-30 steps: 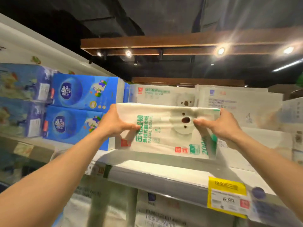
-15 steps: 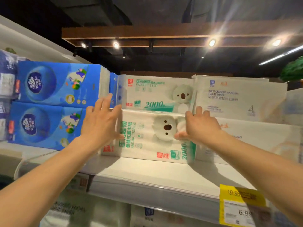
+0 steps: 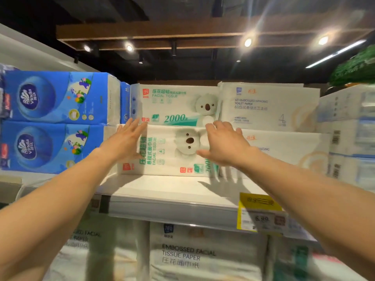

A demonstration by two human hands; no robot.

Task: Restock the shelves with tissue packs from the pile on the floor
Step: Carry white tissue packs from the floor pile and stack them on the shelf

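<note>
On the shelf (image 3: 162, 191), two koala packs (image 3: 168, 159) (stacked); left hand (image 3: 123, 142), right hand (image 3: 225, 147): fingers (image 3: 134, 126) straight, holding nothing.

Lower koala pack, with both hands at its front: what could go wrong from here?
1. The upper koala pack lies on the lower koala pack; a hard push by the left hand and right hand could drag or tilt it.
2. It sits close between the blue pack and the toilet paper pack, so its wrap may snag or crumple.
3. Its print runs sideways, unlike the pack above, so it may end up misfaced.
</note>
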